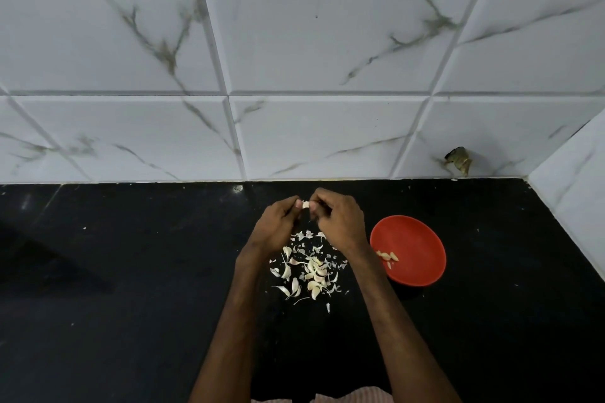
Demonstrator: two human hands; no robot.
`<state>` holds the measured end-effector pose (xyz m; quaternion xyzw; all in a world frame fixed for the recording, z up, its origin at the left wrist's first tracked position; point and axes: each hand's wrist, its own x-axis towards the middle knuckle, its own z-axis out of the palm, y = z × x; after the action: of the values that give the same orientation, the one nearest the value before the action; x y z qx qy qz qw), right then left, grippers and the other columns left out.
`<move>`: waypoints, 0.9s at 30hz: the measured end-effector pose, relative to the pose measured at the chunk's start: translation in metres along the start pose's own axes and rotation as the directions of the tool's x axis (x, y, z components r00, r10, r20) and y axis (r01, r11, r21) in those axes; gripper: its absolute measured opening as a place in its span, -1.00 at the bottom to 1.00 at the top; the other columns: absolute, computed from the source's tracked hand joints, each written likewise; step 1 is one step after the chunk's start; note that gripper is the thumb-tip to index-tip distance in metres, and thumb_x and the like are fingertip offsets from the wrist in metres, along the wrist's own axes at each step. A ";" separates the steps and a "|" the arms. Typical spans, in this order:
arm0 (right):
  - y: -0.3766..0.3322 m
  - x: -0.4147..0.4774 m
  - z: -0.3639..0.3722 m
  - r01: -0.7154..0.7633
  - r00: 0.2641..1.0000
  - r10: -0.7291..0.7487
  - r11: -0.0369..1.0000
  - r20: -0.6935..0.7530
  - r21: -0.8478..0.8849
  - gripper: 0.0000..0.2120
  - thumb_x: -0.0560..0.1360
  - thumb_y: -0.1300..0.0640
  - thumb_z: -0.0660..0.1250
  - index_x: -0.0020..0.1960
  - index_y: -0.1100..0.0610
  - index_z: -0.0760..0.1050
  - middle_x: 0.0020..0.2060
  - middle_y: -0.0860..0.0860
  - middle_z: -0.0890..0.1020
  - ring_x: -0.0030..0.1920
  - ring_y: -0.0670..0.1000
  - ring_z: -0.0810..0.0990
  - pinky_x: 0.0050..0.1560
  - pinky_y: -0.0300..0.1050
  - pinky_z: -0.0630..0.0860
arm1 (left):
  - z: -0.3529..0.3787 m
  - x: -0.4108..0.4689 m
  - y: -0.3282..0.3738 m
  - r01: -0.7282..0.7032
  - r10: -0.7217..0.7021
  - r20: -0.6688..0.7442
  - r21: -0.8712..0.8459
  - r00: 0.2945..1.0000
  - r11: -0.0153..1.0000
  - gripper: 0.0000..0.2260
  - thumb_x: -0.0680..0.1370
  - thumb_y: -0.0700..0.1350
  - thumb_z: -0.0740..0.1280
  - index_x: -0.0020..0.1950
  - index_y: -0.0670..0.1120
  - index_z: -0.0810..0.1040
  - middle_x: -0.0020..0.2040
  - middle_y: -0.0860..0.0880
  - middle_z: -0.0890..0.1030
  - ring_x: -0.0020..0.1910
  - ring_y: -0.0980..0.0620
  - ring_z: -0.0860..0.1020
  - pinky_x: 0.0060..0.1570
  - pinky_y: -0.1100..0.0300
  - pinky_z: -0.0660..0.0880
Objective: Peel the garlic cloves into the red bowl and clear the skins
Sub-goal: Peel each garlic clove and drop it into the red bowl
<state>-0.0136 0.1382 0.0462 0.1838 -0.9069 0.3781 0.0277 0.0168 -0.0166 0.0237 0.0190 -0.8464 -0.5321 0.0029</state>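
Though the red bowl (422, 239) was barely filled, one clove (305, 204) was pinched between left hand (278, 224) and right hand (340, 222) fingers (297, 203), skins (311, 271) uncleared.

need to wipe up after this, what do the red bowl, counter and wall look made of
Red bowl: probably plastic, even matte red, thin rim.
Counter: polished black stone, perhaps granite; it shows faint reflections.
Wall: glazed white tiles with marble-like grey veins, bevelled joints.

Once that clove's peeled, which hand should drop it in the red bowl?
Right. The right hand is beside the red bowl; the left hand would have to cross over. Both pinch the clove now.
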 end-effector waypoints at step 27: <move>0.012 0.005 0.002 -0.117 0.988 0.146 0.911 -0.042 0.396 -0.92 0.55 0.16 0.44 0.02 0.15 0.64 -0.16 -0.07 0.67 -0.18 -0.08 0.67 -0.24 -0.10 0.67 | -0.008 -0.001 0.008 -0.062 0.088 -0.195 0.135 0.977 0.989 -0.88 0.52 -0.01 0.48 0.00 0.00 0.64 -0.14 0.15 0.65 -0.15 0.19 0.59 -0.14 0.14 0.54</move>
<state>-0.0220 0.1432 0.0378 0.1107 -0.8216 0.5592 -0.0031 0.0181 -0.0202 0.0341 0.0407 -0.8744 -0.4714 0.1071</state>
